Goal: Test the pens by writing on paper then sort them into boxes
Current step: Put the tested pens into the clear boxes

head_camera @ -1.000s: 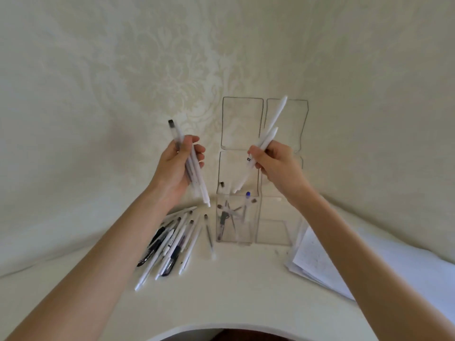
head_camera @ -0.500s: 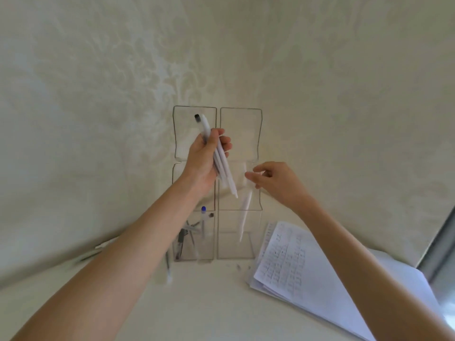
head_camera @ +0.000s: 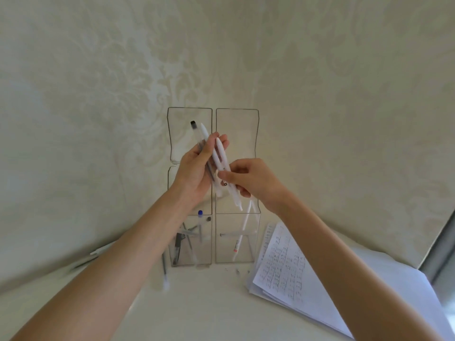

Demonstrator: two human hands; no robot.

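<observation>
The person's left hand (head_camera: 194, 173) is raised in front of the two clear boxes and grips a small bundle of pens (head_camera: 205, 136). Its fingers (head_camera: 221, 141) are curled round the barrels. One pen in the bundle is clear with a black cap, and the caps point toward 11 o'clock.

The right hand (head_camera: 256, 180), just at 3 o'clock of the left, pinches one white pen (head_camera: 221, 153) from that bundle between thumb and forefinger. This pen's tip points down toward 5 o'clock, and it seems to rest against the left fingers, though that contact is hard to make out.

Below the hands, at 6 o'clock, the left box (head_camera: 205, 254) holds several dark and clear pens, one with a blue cap. The right box (head_camera: 252, 252), touching it at 3 o'clock, holds a couple of white pens, one leaning and one lying across.

A stack of scribbled paper (head_camera: 290, 269) lies on the tabletop (head_camera: 209, 306) at 4 o'clock of the boxes. Blurred loose pens (head_camera: 98, 253) lie at 9 o'clock of them.
</observation>
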